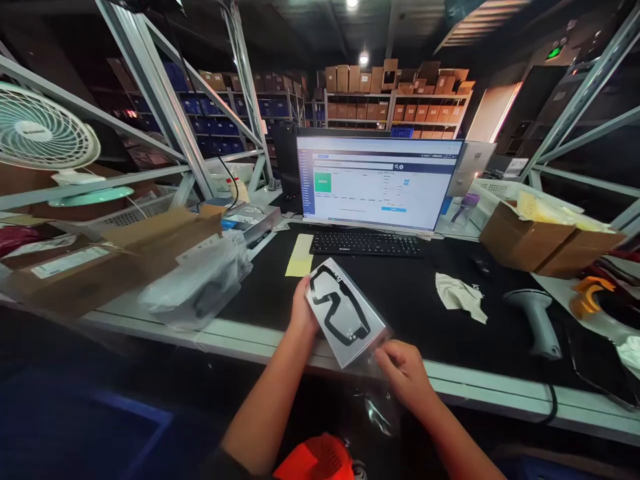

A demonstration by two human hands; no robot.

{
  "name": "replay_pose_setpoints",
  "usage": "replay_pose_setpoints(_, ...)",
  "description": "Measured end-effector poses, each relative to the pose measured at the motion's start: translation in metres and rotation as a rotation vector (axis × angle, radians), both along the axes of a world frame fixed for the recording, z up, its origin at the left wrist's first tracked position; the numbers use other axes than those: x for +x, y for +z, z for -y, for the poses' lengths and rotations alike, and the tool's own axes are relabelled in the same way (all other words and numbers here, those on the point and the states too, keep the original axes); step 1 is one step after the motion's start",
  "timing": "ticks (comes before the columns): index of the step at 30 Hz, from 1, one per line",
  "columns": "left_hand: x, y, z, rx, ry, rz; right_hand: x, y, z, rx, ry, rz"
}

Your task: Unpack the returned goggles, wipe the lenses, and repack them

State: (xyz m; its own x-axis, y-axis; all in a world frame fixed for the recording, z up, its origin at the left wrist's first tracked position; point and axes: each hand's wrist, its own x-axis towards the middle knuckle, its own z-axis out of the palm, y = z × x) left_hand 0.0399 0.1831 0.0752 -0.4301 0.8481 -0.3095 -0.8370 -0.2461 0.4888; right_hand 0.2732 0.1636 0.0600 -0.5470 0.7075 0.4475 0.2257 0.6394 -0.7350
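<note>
A flat white card (pixel 345 310) printed with a black curved outline sits in a clear plastic bag, held above the front edge of the black desk mat (pixel 400 293). My left hand (pixel 303 310) is closed on the card's left edge. My right hand (pixel 405 373) pinches the loose clear plastic at the card's lower right corner. More clear film (pixel 377 407) hangs below the hands.
A monitor (pixel 375 183) and keyboard (pixel 365 243) stand behind the card. A yellow note (pixel 300 257), a crumpled paper (pixel 460 297), a barcode scanner (pixel 537 320), open cardboard boxes (pixel 545 240), bagged goods (pixel 200 280) and a fan (pixel 43 140) surround them. An orange object (pixel 315 460) lies below.
</note>
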Motion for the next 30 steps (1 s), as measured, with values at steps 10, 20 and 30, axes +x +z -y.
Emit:
replay_pose_setpoints(10,-0.026,0.002,0.009,-0.082,-0.455,-0.345,0.026,0.007,-0.023,-0.624,-0.083,-0.311)
replay_pose_setpoints(20,-0.031,0.042,0.013,0.193,-0.634,-1.160,0.048,0.009,-0.064,-0.966,-0.015,-0.408)
replay_pose_setpoints(30,-0.063,0.014,-0.004,0.236,-0.805,-1.853,0.081,0.023,-0.054,-0.787,0.061,0.001)
